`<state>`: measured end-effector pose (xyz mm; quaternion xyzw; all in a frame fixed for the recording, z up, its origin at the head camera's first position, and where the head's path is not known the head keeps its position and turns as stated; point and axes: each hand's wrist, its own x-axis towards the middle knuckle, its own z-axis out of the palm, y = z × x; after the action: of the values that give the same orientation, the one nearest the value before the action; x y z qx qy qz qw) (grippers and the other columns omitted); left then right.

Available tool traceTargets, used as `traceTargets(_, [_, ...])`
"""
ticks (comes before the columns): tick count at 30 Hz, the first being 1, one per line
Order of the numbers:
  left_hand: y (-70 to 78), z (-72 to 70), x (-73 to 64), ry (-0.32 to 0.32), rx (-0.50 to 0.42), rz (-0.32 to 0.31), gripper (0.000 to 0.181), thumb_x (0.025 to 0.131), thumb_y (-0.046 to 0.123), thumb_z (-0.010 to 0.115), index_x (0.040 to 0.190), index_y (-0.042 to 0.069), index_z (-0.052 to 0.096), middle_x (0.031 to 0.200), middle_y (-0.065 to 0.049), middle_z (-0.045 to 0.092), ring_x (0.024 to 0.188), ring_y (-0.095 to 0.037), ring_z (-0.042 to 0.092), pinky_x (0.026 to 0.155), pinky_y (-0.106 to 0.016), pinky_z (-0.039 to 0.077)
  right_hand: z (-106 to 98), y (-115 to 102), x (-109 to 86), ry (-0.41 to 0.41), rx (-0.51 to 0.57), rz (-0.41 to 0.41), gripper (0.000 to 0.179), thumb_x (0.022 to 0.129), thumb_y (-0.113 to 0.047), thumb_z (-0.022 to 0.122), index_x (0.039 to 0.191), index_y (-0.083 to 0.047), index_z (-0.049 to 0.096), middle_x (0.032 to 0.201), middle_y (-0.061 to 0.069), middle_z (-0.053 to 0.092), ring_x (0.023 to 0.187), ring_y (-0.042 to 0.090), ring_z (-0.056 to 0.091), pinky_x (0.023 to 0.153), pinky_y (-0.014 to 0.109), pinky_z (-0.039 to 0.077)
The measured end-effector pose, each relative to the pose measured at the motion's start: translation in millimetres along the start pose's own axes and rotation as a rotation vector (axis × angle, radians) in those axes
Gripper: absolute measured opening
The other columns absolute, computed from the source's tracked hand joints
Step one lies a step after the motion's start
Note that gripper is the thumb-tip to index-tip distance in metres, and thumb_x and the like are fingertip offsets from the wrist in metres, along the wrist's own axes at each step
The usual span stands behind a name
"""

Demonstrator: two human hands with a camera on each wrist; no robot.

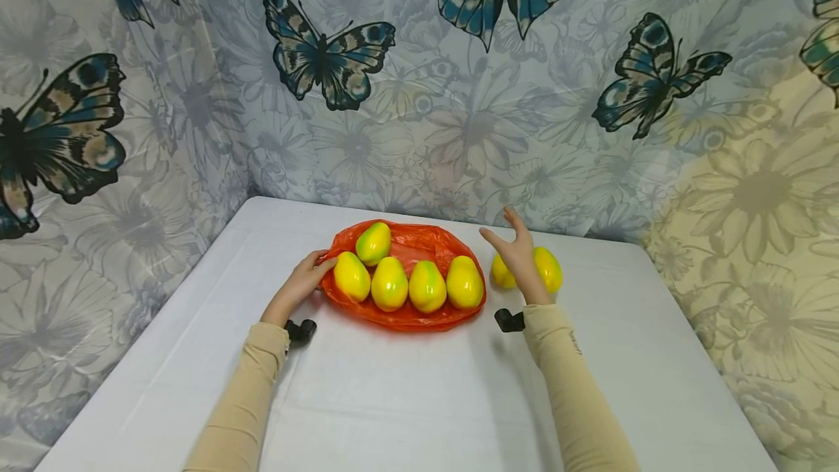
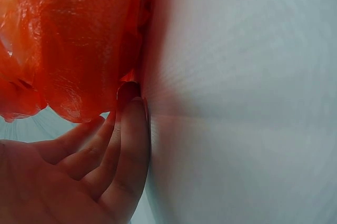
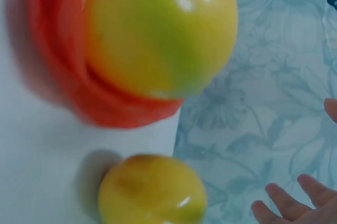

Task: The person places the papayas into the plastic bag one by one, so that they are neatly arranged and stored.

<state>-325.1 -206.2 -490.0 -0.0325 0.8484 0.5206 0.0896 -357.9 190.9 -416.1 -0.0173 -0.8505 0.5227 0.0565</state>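
A red plastic bag (image 1: pixel 401 320), its mouth spread wide, sits on the table holding several glossy yellow-green mangoes (image 1: pixel 390 285). My left hand (image 1: pixel 301 284) rests against the bag's left side. In the left wrist view, its fairly straight fingers (image 2: pixel 134 150) touch the bag's base near the tabletop; the thumb is out of sight. My right hand (image 1: pixel 519 257) is raised to the right of the bag, fingers spread, holding nothing. Beyond it lie mangoes (image 1: pixel 548 270) outside the bag, partly hidden by the hand and wrist. The right wrist view shows one loose mango (image 3: pixel 150 192) beside the bag.
A white cloth covers the table (image 1: pixel 406 399). Behind and to the sides hangs a grey floral curtain (image 1: pixel 472 130) with butterfly prints, close to the table's back edge. Dark wrist cameras (image 1: pixel 510 320) protrude inward from both wrists.
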Motion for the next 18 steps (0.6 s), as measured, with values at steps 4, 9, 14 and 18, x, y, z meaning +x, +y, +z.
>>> traceTargets(4, [0.2,-0.3,-0.4,-0.001,0.003,-0.007,0.067,0.102,0.045,0.044,0.151,0.002,0.029,0.147,-0.025,0.042,0.099,-0.026,0.055,0.071,-0.022,0.048,-10.0,6.0,-1.7,0.005,-0.011,0.016,0.081,0.092,-0.037,0.066,0.157,-0.022,0.020,0.162,0.011,0.024,0.151,0.032,0.017,0.121,0.055,0.015])
traceTargets(9, [-0.7,-0.6,0.3,0.003,-0.007,0.007,0.066,0.102,0.043,0.044,0.150,0.001,0.030,0.146,-0.026,0.042,0.097,-0.025,0.056,0.070,-0.022,0.048,-20.1,16.7,-5.7,0.033,-0.015,0.040,0.082,0.092,-0.040,0.065,0.157,-0.021,0.019,0.162,0.010,0.023,0.151,0.032,0.016,0.121,0.056,0.014])
traceTargets(14, [-1.3,-0.2,1.4,0.005,-0.015,0.011,0.065,0.102,0.043,0.045,0.150,0.000,0.030,0.145,-0.026,0.043,0.096,-0.024,0.057,0.069,-0.022,0.048,-28.9,25.6,-10.2,0.058,-0.004,0.053,0.082,0.091,-0.042,0.065,0.157,-0.022,0.020,0.163,0.009,0.022,0.152,0.030,0.014,0.122,0.054,0.013])
traceTargets(18, [-1.3,-0.1,1.8,0.002,-0.002,-0.001,0.066,0.102,0.044,0.044,0.150,0.002,0.030,0.146,-0.025,0.042,0.099,-0.026,0.056,0.071,-0.022,0.049,-34.3,28.2,-13.8,0.070,-0.006,0.073,0.082,0.092,-0.041,0.064,0.157,-0.022,0.018,0.164,0.008,0.020,0.152,0.030,0.012,0.122,0.053,0.011])
